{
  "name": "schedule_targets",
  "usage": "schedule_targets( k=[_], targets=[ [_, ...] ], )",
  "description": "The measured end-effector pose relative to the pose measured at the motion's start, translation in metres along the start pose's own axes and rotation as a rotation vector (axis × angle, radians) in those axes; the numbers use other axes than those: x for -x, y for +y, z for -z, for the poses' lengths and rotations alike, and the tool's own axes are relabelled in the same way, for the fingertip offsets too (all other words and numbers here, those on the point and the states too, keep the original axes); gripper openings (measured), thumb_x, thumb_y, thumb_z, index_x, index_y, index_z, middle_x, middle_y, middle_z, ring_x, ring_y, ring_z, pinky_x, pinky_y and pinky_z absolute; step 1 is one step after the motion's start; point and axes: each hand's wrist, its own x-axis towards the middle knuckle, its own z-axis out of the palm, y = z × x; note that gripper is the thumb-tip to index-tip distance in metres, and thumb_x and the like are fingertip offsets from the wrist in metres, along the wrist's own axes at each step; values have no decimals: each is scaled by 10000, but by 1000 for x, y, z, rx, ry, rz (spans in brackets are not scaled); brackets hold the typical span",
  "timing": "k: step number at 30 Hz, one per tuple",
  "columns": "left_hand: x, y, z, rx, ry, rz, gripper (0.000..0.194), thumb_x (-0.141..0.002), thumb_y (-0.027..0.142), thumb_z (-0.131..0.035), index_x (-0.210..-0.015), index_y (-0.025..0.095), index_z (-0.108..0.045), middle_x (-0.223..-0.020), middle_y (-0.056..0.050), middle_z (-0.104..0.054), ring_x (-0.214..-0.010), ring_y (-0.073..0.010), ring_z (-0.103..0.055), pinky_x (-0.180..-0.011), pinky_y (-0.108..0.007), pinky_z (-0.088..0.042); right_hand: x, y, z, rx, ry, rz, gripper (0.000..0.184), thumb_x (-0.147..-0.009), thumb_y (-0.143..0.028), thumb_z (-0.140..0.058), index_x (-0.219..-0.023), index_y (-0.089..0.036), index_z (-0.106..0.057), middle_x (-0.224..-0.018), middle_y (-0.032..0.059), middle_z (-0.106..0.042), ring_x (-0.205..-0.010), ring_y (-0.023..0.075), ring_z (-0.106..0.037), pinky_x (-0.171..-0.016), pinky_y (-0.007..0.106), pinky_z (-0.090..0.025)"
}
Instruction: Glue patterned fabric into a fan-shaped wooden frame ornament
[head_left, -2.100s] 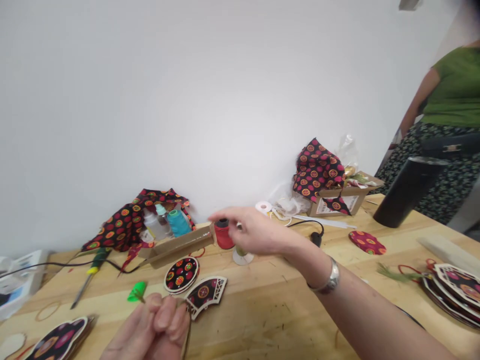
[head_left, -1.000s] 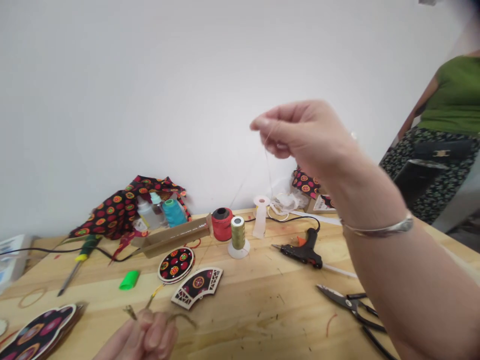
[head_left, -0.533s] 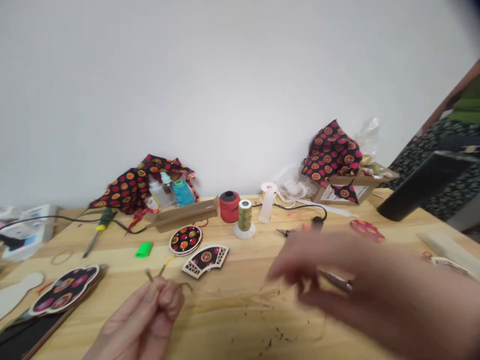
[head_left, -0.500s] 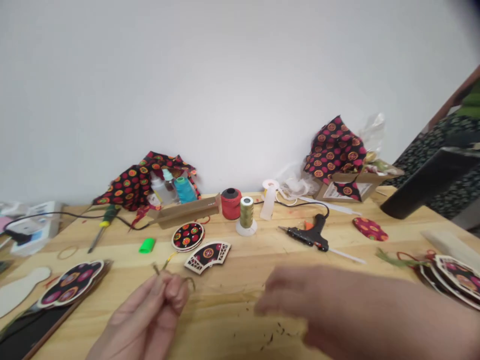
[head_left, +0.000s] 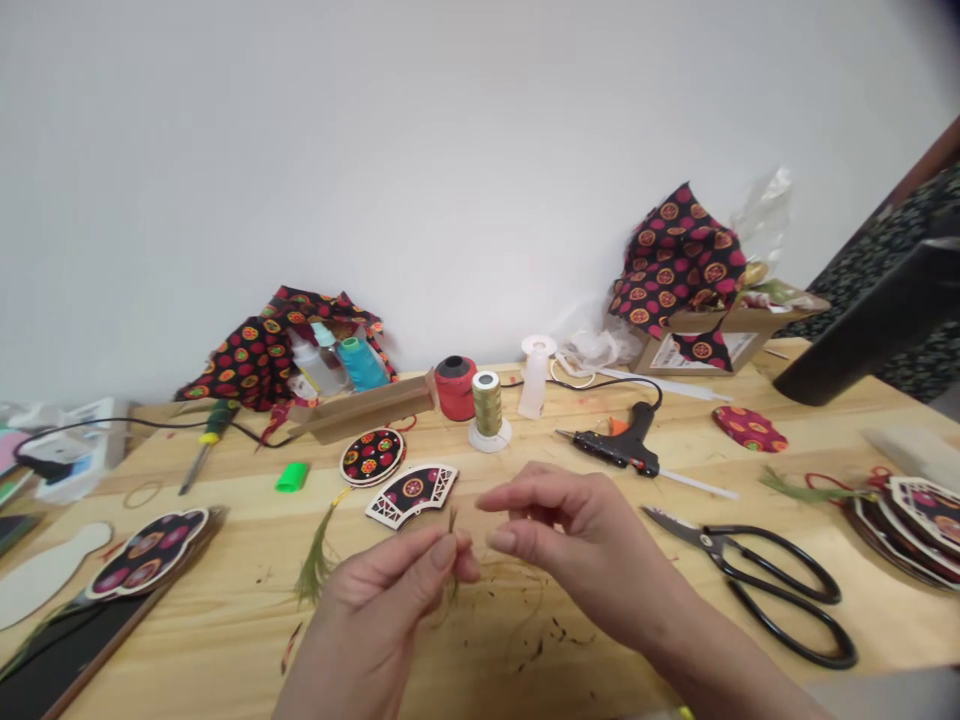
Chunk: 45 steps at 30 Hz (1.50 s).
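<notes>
My left hand (head_left: 375, 610) is closed in a pinch on a short bunch of olive-green thread (head_left: 453, 518), whose ends stick out above and below the fingertips. Just to its right, my right hand (head_left: 577, 545) has its thumb and forefinger apart with nothing visible between them. Behind my hands lies a fan-shaped fabric ornament (head_left: 412, 490) with a pale wooden frame. Beside that is a round fabric ornament (head_left: 371, 457), and a green tassel (head_left: 316, 560) hangs from it on a yellow cord. Black-handled scissors (head_left: 780, 585) rest open right of my right forearm.
A glue gun (head_left: 619, 440), a gold thread spool (head_left: 487, 408) and a red thread cone (head_left: 455, 388) stand or lie farther back. Stacked ornaments (head_left: 911, 530) are at right. At left are a phone (head_left: 67, 650), a screwdriver (head_left: 206, 445) and a green cap (head_left: 292, 477). Thread scraps litter the wood.
My left hand has moved right, uncovering the green tassel by the round ornament. My right hand has come closer to the left, and the scissors show where the forearm was.
</notes>
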Motion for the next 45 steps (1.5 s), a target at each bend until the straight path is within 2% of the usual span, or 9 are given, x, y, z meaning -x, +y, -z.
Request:
schedule_targets(
  k=[6,10,20,26,33,38,40,42,45],
  targets=[
    [-2,-7,-11,-150,-91,-75,219,-727,419,-714,-633,223,-735,-670,-15,-663,-738,-186,-539,-703,-256,-410,1,13,-3,-380,-141,-104,141,-676,-326,-778,-762,-218,-748,-668,-24,-589,-611,135,-608,-658,306,-508],
    [-4,-11,-15,-267,-86,-113,251,-740,452,-687,-602,248,-730,-663,-8,-681,-747,-199,-563,-715,-253,-426,3,14,-1,-332,-135,-85,27,-724,-214,-726,-700,-200,-725,-627,-27,-606,-597,121,-599,-624,268,-488],
    [-1,-6,-19,-489,-108,-240,173,-771,418,-650,-749,310,-783,-686,11,-726,-717,-199,-642,-686,-241,-476,8,9,7,104,22,76,231,-759,-54,-632,-566,-182,-615,-632,-36,-605,-676,111,-562,-675,235,-431],
    [-9,-12,-20,-598,-140,-250,213,-794,387,-605,-669,291,-749,-703,19,-735,-718,-185,-656,-693,-234,-489,4,0,18,118,115,96,167,-753,-163,-686,-601,-175,-618,-631,-42,-580,-622,97,-507,-609,229,-388],
    [-23,-27,-14,-664,-164,-270,216,-806,347,-550,-765,286,-754,-794,0,-758,-796,-205,-673,-732,-273,-509,4,-9,28,144,153,124,161,-770,-215,-680,-623,-188,-620,-630,-51,-578,-638,100,-491,-618,242,-370],
    [-26,-30,-2,-779,60,-449,410,-775,343,-598,-1174,277,-666,-1197,-76,-655,-732,-200,-621,-803,-386,-482,-3,-12,33,173,175,139,155,-777,-208,-668,-631,-182,-622,-621,-50,-593,-615,95,-497,-590,237,-366],
    [-18,-22,-1,-742,182,-531,381,-749,362,-640,-1119,289,-700,-1202,-72,-635,-773,-207,-606,-826,-379,-459,-7,-11,34,203,189,151,167,-772,-187,-665,-613,-176,-614,-603,-50,-588,-603,93,-498,-584,236,-365],
    [-5,-9,-5,-621,179,-413,204,-716,377,-688,-878,287,-774,-937,-57,-709,-833,-227,-598,-754,-312,-455,-10,-10,34,227,196,166,174,-769,-169,-664,-603,-174,-612,-593,-51,-584,-597,92,-500,-584,235,-368],
    [13,10,-17,-233,-111,226,244,-664,450,-737,-666,207,-764,-584,-52,-658,-453,-79,-373,-434,-196,-266,-12,-6,29,259,197,188,169,-768,-156,-670,-608,-176,-619,-614,-43,-596,-617,100,-518,-614,245,-388]
  ],
)
